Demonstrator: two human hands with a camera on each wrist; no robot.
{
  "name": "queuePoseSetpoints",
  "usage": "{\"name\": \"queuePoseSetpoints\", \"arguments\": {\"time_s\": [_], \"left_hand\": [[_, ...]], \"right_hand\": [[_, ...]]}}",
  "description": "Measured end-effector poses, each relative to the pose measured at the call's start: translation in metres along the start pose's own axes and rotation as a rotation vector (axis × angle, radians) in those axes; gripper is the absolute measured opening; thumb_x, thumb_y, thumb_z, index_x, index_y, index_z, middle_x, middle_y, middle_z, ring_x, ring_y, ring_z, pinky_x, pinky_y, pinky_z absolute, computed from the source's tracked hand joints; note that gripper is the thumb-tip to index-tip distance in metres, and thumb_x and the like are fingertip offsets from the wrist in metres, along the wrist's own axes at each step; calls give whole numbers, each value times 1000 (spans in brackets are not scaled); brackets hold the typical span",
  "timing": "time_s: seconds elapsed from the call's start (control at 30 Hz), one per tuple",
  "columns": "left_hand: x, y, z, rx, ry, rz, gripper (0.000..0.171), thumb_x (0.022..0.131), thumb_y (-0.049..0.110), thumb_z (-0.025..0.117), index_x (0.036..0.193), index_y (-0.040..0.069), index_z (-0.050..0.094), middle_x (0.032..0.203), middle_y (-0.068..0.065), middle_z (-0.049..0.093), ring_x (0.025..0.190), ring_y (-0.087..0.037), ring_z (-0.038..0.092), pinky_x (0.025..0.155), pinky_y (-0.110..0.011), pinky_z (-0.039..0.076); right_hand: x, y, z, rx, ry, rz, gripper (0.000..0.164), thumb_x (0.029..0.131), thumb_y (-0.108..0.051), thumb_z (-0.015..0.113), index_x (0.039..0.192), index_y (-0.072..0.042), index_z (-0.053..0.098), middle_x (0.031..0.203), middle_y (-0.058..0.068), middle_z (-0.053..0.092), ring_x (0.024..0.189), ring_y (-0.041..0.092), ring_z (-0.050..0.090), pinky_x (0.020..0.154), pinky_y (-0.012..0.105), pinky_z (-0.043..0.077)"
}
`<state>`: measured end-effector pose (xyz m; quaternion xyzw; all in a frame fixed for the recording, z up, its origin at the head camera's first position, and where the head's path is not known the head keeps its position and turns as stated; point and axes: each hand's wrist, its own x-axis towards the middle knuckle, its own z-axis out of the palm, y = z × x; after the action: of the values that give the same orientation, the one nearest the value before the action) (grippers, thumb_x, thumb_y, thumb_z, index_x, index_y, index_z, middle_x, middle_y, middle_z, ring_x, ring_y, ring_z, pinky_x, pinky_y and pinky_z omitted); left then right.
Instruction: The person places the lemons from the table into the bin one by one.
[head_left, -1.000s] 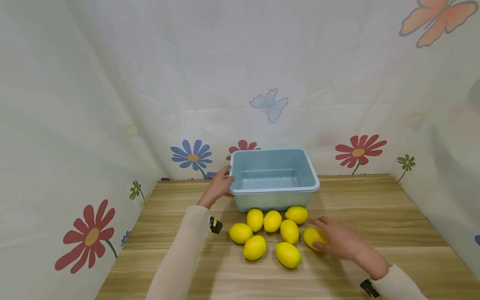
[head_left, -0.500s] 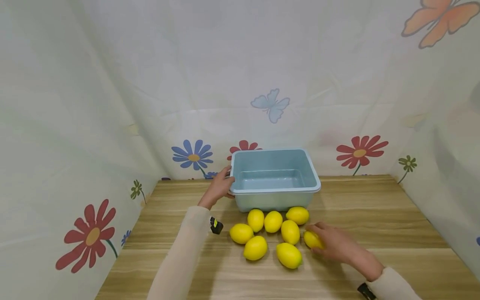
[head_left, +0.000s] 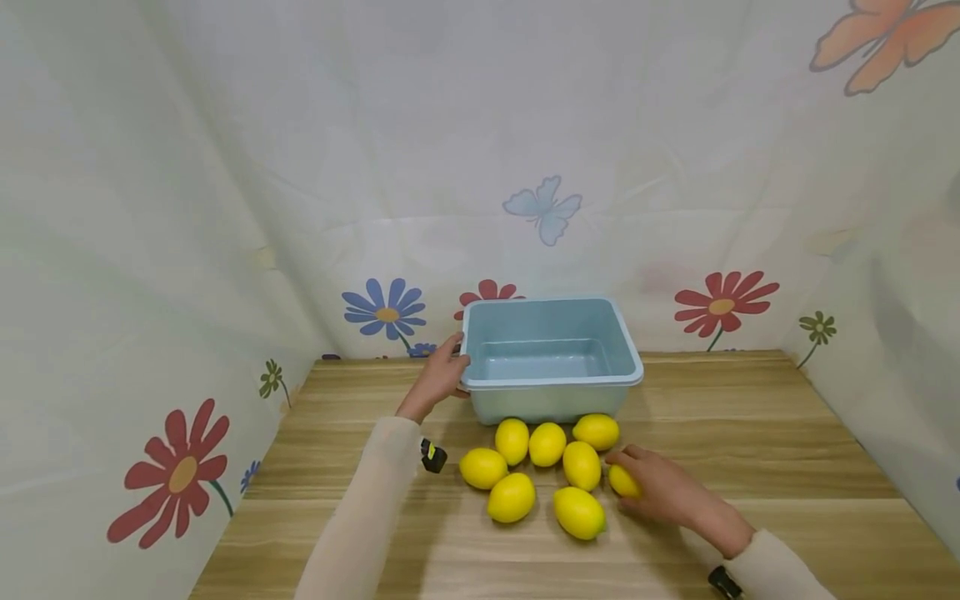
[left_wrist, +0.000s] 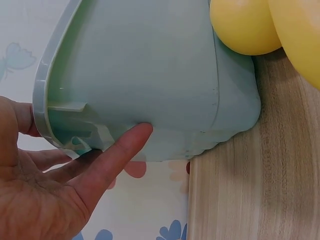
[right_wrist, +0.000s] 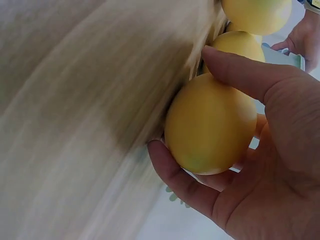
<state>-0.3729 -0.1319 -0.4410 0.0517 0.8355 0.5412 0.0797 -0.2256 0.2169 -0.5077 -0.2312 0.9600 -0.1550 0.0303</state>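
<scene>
A light blue plastic basin [head_left: 551,402] stands at the back of the wooden table with nothing inside it. My left hand [head_left: 435,379] grips its left end; in the left wrist view fingers curl round the rim and one finger lies along the basin's outer wall [left_wrist: 145,75]. At the right of a loose group of lemons, my right hand [head_left: 667,493] is round one lemon [head_left: 622,481]. The right wrist view has the thumb and fingers on either side of that lemon [right_wrist: 210,125], close against the tabletop. Another lemon [head_left: 582,465] lies just left of it.
Several more lemons [head_left: 512,497] lie in front of the basin, some right by its front wall. The table [head_left: 757,433] meets a hanging sheet [head_left: 420,167] printed with flowers and butterflies at the back and both sides.
My right hand has moved slightly left and closed round the rightmost lemon, covering more of it. The left hand stays on the basin, which has not moved.
</scene>
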Motion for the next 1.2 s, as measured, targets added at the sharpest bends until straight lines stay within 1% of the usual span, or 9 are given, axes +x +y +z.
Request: {"name": "queuePoseSetpoints", "arguments": {"time_s": [0.17, 0.3, 0.37, 0.53, 0.63, 0.73, 0.87, 1.07, 1.2], "left_hand": [[0, -1, 0, 2, -4, -11, 60, 94, 29, 41, 149, 23, 19, 150, -9, 32, 114, -34, 55, 60, -38, 59], [1, 0, 0, 8, -5, -4, 59, 95, 29, 40, 150, 23, 18, 150, -8, 32, 115, -35, 54, 60, -38, 59], [1, -1, 0, 8, -6, -3, 60, 95, 29, 40, 150, 23, 18, 150, -8, 31, 115, -35, 54, 60, -38, 59], [2, -2, -1, 3, -13, -9, 60, 95, 30, 40, 150, 24, 18, 151, -7, 31, 117, -36, 53, 60, -38, 59], [3, -3, -1, -1, -21, -11, 60, 95, 30, 40, 150, 23, 17, 150, -7, 31, 118, -37, 52, 61, -38, 59], [3, -3, -1, -2, -22, -7, 60, 94, 31, 40, 150, 23, 17, 151, -8, 30, 117, -37, 53, 61, -38, 59], [3, -2, -1, 5, -18, 0, 61, 95, 32, 40, 150, 23, 17, 151, -9, 30, 115, -34, 54, 60, -38, 59], [3, -3, -1, 9, -19, 10, 61, 95, 32, 40, 150, 21, 16, 149, -6, 32, 114, -34, 55, 60, -37, 59], [4, -5, 0, 5, -24, 18, 61, 95, 31, 41, 150, 21, 17, 149, -6, 32, 114, -34, 55, 60, -38, 59]], "right_hand": [[2, -1, -1, -1, 7, 32, 49, 74, -27, 76, 119, -18, 59, 112, 2, 59, 90, 15, 56, 79, 40, 52], [3, -3, -9, -11, 12, 72, 48, 75, -28, 75, 120, -20, 59, 114, 1, 59, 92, 15, 57, 80, 41, 53], [3, -4, -13, -20, 24, 72, 48, 75, -28, 74, 120, -19, 59, 113, 1, 59, 92, 16, 57, 80, 41, 53], [3, -7, -25, -31, 52, 40, 47, 75, -27, 74, 119, -14, 60, 110, 3, 60, 92, 18, 58, 81, 42, 53], [2, -10, -34, -36, 67, 19, 49, 75, -26, 75, 120, -12, 59, 113, 6, 60, 94, 20, 58, 84, 43, 54], [1, -15, -44, -55, 94, 0, 50, 75, -25, 76, 121, -13, 58, 115, 7, 59, 96, 21, 59, 86, 43, 54], [1, -23, -56, -78, 133, -35, 52, 74, -24, 77, 121, -14, 58, 116, 6, 60, 96, 21, 60, 83, 41, 55], [5, -36, -69, -89, 163, -63, 57, 74, -28, 77, 125, -15, 56, 126, 7, 56, 105, 24, 59, 87, 44, 53], [10, -43, -80, -128, 207, -105, 58, 72, -29, 79, 123, -14, 57, 121, 6, 58, 102, 23, 59, 86, 42, 54]]}}
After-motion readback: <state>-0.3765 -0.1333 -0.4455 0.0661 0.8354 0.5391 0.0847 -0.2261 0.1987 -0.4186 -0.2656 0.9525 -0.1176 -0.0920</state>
